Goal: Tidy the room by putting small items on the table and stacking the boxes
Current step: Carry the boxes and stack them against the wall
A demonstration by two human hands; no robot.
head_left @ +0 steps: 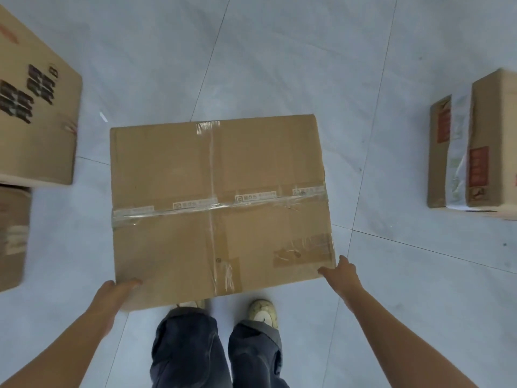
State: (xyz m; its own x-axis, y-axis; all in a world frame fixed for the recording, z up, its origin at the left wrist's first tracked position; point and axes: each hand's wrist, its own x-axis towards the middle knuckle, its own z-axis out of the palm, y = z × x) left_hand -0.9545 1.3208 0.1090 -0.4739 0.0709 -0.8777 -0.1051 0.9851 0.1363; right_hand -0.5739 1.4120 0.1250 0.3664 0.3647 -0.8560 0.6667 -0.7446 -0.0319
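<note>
Head cam: left hand (120,289) and right hand (342,273) each clamp a near corner of the box (221,203), thumbs on top, just ahead of the shoes (263,313). Stacking looks far from done, I reckon. Left boxes (36,113) and right box (475,149) sit well apart from it, with open floor (279,65) between and ahead.

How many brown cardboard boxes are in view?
4: a large taped cardboard box in the left hand and right hand, centre; a black-printed box upper left; a worn box below it; a red-labelled box at the right edge. Others may be hidden.
</note>
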